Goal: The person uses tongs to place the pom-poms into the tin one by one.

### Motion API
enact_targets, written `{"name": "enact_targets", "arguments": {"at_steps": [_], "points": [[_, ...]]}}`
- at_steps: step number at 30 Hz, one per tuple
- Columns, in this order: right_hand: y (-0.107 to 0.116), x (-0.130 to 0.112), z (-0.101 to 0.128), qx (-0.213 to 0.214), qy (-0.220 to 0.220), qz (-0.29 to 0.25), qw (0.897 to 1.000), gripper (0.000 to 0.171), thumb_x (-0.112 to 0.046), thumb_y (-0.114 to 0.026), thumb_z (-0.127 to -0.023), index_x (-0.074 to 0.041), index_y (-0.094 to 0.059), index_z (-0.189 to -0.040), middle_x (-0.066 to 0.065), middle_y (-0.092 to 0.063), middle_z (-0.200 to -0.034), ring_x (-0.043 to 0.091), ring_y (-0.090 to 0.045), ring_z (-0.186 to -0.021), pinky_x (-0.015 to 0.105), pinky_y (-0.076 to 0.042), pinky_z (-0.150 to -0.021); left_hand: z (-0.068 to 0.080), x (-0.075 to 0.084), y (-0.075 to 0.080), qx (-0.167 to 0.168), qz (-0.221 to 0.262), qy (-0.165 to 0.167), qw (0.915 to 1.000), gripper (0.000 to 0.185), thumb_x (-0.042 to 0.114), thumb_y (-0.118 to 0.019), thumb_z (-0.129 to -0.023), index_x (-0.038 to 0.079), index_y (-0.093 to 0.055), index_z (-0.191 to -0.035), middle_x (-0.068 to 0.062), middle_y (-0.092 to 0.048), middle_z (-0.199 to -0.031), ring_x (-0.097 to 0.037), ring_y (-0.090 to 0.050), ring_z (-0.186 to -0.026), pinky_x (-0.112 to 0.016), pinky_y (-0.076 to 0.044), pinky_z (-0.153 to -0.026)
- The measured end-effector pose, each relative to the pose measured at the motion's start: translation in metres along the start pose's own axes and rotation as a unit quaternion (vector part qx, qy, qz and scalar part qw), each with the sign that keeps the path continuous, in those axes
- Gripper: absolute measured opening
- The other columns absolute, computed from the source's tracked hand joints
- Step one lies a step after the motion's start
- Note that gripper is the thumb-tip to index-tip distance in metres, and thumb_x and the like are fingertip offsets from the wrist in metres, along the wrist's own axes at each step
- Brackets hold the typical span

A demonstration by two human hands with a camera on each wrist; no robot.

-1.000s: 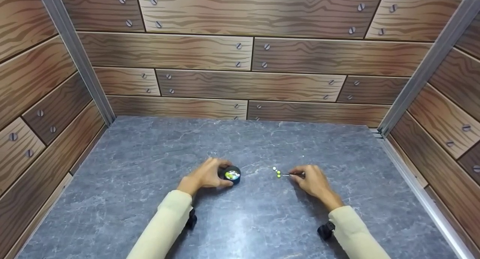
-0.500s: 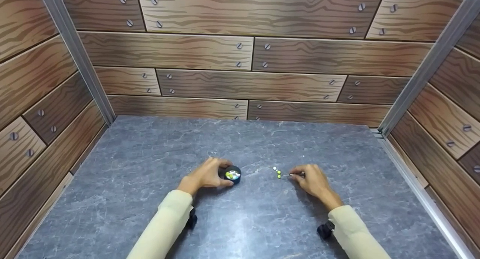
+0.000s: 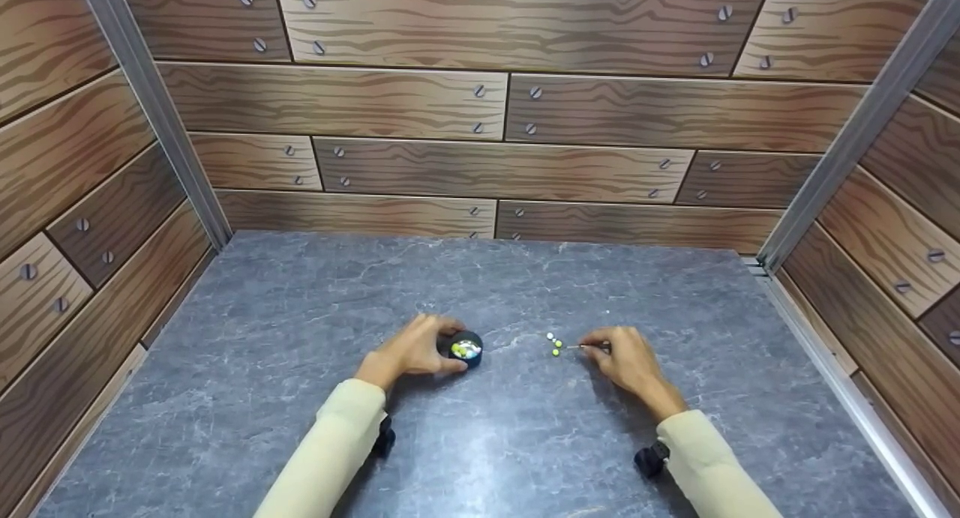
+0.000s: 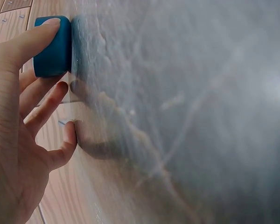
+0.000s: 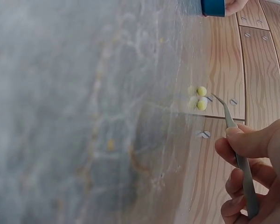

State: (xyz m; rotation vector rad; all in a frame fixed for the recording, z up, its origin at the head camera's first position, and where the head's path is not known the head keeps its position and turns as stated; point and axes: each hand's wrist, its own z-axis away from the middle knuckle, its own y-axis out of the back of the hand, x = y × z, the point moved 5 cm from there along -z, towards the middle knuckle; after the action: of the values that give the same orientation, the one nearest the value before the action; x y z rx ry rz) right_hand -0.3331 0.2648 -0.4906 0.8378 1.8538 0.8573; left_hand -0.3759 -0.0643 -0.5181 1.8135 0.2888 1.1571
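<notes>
A small round dark blue container (image 3: 466, 348) with several coloured beads inside stands on the grey stone-look table (image 3: 480, 443). My left hand (image 3: 444, 347) grips its side with thumb and fingers; in the left wrist view the thumb lies along the blue container (image 4: 53, 46). To its right, three small beads (image 3: 555, 343), yellow-green and white, lie loose on the table. My right hand (image 3: 592, 351) pinches thin metal tweezers (image 5: 235, 144). Their tip points at the beads (image 5: 199, 98), a little apart from them.
Wood-pattern panel walls (image 3: 480, 113) with metal corner posts (image 3: 154, 113) close the table in at the back and on both sides. The blue container (image 5: 212, 6) shows at the top edge of the right wrist view. Cream sleeves cover both forearms.
The tweezers' tip has shifted slightly beside the loose beads, and the lowest bead lies a touch further left. The left hand has stayed on the container.
</notes>
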Motion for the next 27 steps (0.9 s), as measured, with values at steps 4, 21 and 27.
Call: {"name": "enact_targets", "arguments": {"at_steps": [4, 21, 27], "points": [[-0.002, 0.0, 0.0, -0.006, -0.012, 0.013, 1.0, 0.013, -0.007, -0.08, -0.085, -0.012, -0.083, -0.096, 0.007, -0.082, -0.096, 0.03, -0.076, -0.088, 0.051, -0.058, -0.077, -0.001, 0.001, 0.0, 0.002, 0.008, -0.004, 1.0, 0.064, 0.036, -0.087, -0.079, 0.004, -0.067, -0.13, -0.015, -0.074, -0.126, -0.029, -0.068, -0.121, -0.045, -0.053, -0.107], [-0.001, -0.01, -0.003, -0.001, -0.001, 0.007, 1.0, 0.012, -0.005, -0.079, -0.085, -0.011, -0.083, -0.095, 0.007, -0.081, -0.095, 0.028, -0.076, -0.085, 0.048, -0.058, -0.075, -0.001, 0.002, 0.0, 0.0, 0.012, -0.013, 0.9999, 0.063, 0.034, -0.087, -0.079, 0.004, -0.068, -0.13, -0.015, -0.075, -0.125, -0.029, -0.069, -0.12, -0.044, -0.054, -0.107], [-0.002, -0.021, -0.01, 0.002, 0.004, -0.011, 1.0, 0.012, -0.004, -0.078, -0.086, -0.008, -0.083, -0.096, 0.008, -0.081, -0.095, 0.028, -0.076, -0.085, 0.048, -0.061, -0.077, -0.002, 0.001, 0.0, -0.006, 0.007, 0.001, 1.0, 0.064, 0.036, -0.086, -0.079, 0.005, -0.067, -0.132, -0.014, -0.074, -0.127, -0.028, -0.068, -0.122, -0.043, -0.053, -0.108]]}}
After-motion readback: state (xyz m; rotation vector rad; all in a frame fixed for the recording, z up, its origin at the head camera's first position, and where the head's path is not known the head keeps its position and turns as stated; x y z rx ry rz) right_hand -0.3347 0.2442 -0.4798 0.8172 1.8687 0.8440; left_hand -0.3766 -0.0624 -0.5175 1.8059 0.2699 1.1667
